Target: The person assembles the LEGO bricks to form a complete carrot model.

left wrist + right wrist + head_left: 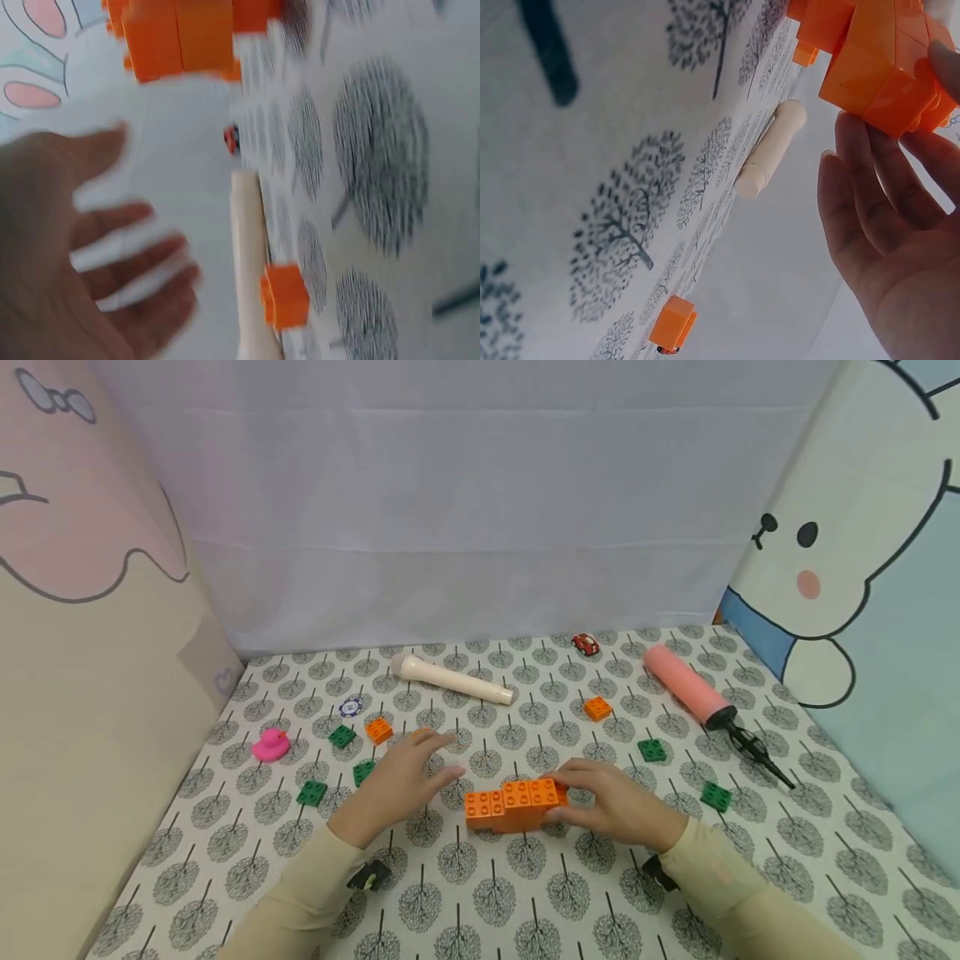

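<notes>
An assembly of joined orange bricks (517,806) is at the middle front of the table. My right hand (615,802) grips its right end between thumb and fingers; in the right wrist view the fingertips of the right hand (900,202) press against the orange assembly (877,67). My left hand (397,785) hovers to the left of it, fingers spread and holding nothing. The left wrist view shows the left hand (97,247) apart from the orange assembly (180,37). Partly behind the left hand's fingers lies an orange brick (423,733).
Green bricks (311,792) and an orange brick (378,731) lie left, near a pink duck (272,745) and a blue chip (350,707). A white microphone (453,681) and red car (586,644) are behind. Rightward are an orange brick (597,708), green bricks (652,750) and a pink pump (686,685).
</notes>
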A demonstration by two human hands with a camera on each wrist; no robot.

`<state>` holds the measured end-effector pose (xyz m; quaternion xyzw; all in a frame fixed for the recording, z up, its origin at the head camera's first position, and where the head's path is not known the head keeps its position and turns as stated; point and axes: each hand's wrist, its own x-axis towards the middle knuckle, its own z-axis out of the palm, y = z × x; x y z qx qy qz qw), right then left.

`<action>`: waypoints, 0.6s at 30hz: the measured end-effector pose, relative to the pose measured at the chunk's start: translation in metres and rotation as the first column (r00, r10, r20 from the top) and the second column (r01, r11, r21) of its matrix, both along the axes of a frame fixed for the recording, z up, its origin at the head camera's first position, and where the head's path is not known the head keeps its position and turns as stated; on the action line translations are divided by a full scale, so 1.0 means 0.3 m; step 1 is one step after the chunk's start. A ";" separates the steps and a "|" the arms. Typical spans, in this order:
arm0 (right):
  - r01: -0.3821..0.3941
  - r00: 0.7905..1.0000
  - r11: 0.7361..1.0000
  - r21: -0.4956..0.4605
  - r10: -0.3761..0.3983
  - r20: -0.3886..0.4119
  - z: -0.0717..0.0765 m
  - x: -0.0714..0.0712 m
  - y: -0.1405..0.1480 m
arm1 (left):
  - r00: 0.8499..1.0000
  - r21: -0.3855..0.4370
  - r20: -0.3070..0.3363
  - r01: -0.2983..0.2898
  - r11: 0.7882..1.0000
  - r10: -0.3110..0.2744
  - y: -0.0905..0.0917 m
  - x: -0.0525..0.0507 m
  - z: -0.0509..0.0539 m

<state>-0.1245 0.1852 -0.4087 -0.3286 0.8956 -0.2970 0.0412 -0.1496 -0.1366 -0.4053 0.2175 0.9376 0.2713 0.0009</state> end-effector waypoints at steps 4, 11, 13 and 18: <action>0.008 1.000 1.000 0.005 -0.008 0.018 0.003 0.003 -0.001 | 0.992 -0.093 -0.020 -0.126 0.988 0.125 -0.063 -0.058 -0.022; 0.017 0.999 1.000 0.005 -0.018 0.031 -0.001 0.001 0.003 | 0.988 -0.114 0.015 -0.148 0.982 0.151 -0.088 -0.137 -0.075; 0.021 0.999 1.000 0.005 -0.021 0.030 -0.001 0.002 0.003 | 0.989 -0.122 0.025 -0.144 0.982 0.148 -0.089 -0.152 -0.085; 0.027 0.999 0.999 0.019 -0.027 0.019 0.002 0.005 0.006 | 0.986 -0.111 0.069 -0.144 0.983 0.153 -0.085 -0.174 -0.096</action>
